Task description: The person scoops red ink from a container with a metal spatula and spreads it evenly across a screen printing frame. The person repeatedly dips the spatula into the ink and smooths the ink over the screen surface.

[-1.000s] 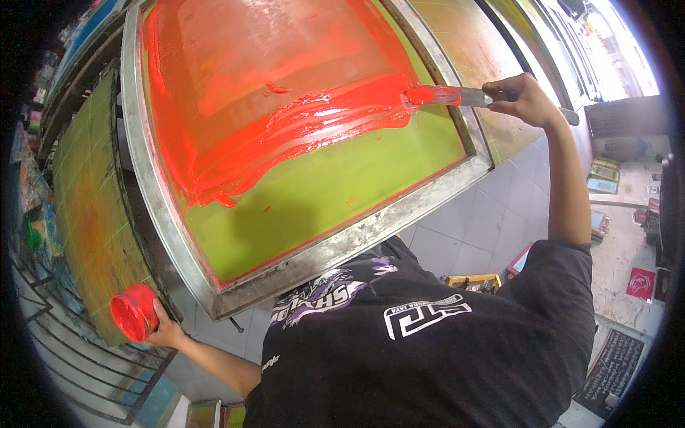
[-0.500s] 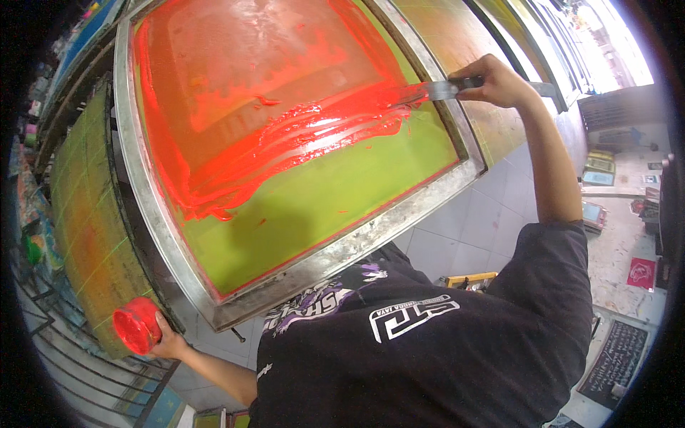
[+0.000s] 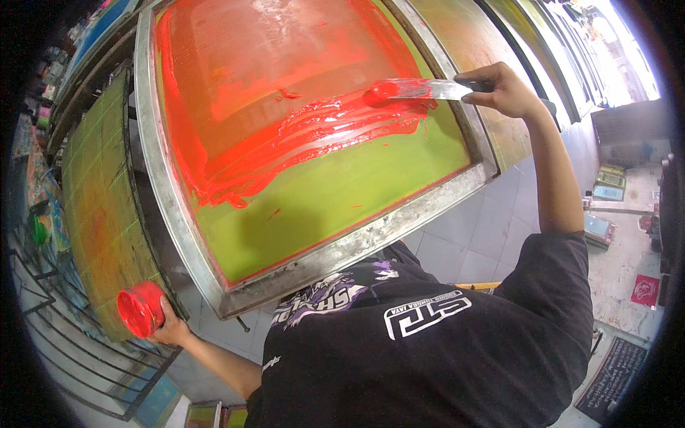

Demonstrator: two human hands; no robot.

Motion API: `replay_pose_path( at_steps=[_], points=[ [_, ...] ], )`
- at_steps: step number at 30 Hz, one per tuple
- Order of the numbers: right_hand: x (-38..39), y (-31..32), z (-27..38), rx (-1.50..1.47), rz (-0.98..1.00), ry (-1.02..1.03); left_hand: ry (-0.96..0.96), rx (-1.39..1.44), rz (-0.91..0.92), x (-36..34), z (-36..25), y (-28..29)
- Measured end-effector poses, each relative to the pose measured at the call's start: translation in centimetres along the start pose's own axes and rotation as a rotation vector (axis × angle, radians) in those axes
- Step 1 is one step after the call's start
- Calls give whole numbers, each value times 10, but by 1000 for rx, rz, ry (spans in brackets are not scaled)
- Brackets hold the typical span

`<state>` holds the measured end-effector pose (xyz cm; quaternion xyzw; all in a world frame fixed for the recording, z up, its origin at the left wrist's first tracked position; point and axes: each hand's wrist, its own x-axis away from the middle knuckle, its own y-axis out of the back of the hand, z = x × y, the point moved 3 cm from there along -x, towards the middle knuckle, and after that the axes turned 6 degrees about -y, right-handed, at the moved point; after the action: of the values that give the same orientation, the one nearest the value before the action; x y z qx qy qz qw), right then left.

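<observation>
Over grey floor tiles point(image 3: 471, 228), one metal-framed rectangular green panel point(image 3: 399, 164) carries glossy red paste point(image 3: 257, 160). Right fingers point(image 3: 499, 102) grip one flat metal spatula point(image 3: 432, 88) across the panel's right edge; left fingers point(image 3: 168, 314) clasp one round red tub point(image 3: 143, 307) outside its near-left corner.

The framed screen point(image 3: 365, 244) lies ahead — ink point(image 3: 314, 132) spread on it — between the left tabletop point(image 3: 96, 207) and the right tabletop point(image 3: 478, 57). Left of its near corner, the left hand point(image 3: 171, 327) holds a tub point(image 3: 141, 311); the spatula point(image 3: 428, 89) in the right hand point(image 3: 505, 91) crosses its right side.
</observation>
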<state>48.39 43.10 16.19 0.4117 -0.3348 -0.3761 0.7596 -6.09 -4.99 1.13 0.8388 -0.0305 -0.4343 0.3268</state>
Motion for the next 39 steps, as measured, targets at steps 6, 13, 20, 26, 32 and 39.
replay_pose_path(
  at_steps=[6, 13, 20, 26, 32, 39],
  points=[
    [-9, -7, -7, 125, 26, -47, -27, 30, -12, 0, -5, 0],
    [-32, -21, 33, 148, 97, 47, 64, 71, -73, 9, 8, -3],
    [-57, -28, 66, 211, 161, 159, 69, 118, -56, 10, -1, -3],
    [-72, -35, 86, 164, 242, 230, 54, 118, -103, 10, -1, -4],
    [-76, -41, 113, 161, 292, 215, 106, 170, -104, 15, 8, -4],
    [-75, -73, 120, -12, 309, 386, 78, 179, -130, 14, 3, -5]
  ],
)
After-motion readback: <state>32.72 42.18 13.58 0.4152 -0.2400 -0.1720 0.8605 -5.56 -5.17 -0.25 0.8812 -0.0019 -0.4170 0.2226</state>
